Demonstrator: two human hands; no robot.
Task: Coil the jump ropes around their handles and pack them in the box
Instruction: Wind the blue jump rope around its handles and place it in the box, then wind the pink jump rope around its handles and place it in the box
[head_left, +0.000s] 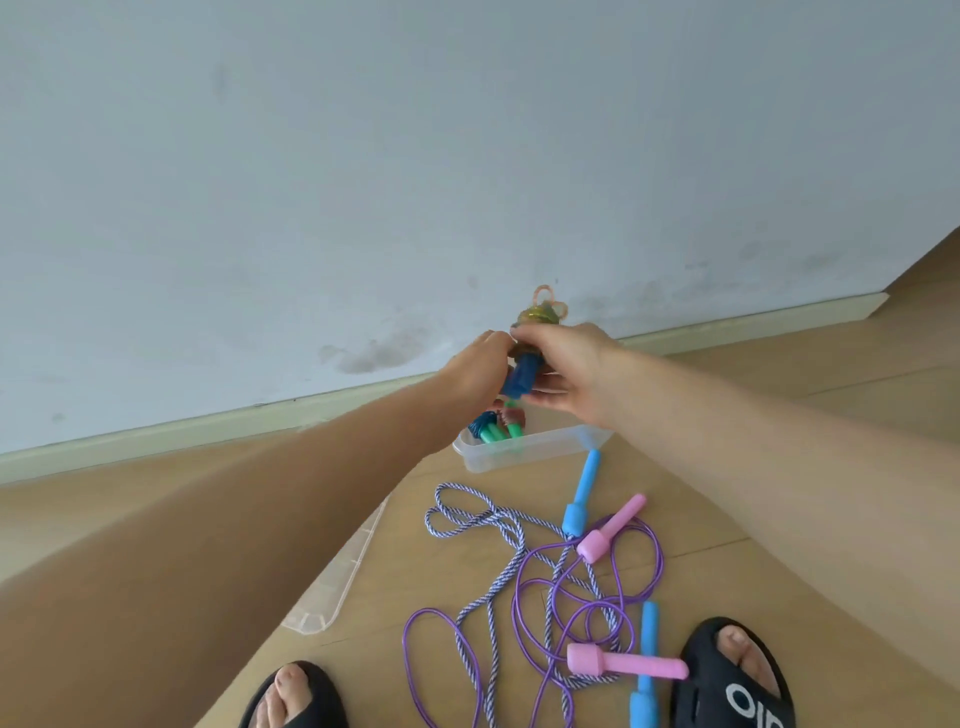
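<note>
Two hands: left hand (475, 371) and right hand (563, 371) meet in mid-air above the box, both closed around one coiled jump rope (522, 376) with dark blue handles.
Grip state: fingers of each hand are curled and pressed onto the bundle from opposite sides; a yellowish loop of cord (545, 306) sticks out above the knuckles.
Step in hand: judged as finishing the wrap on this rope, or carrying it to the box.
Box: clear plastic box (519, 457) stands on the floor near the wall, just below the hands; it already holds a wound rope with green handles (498, 428).
Lid: a clear lid (337, 582) lies flat on the floor, left of the loose ropes.
Ropes left: a blue-handled braided rope (582, 493) and a pink-handled purple rope (613, 527) lie tangled together on the floor between box and feet.
Next move: probably lowering the bundle into the box with the coil kept tight, then untangling the two loose ropes.
Surface: light wood-look floor (779, 426), on which black slippers (737, 680) stand.
Room: pale grey wall (363, 156), scuffed low down, with a pale skirting board (208, 426).
</note>
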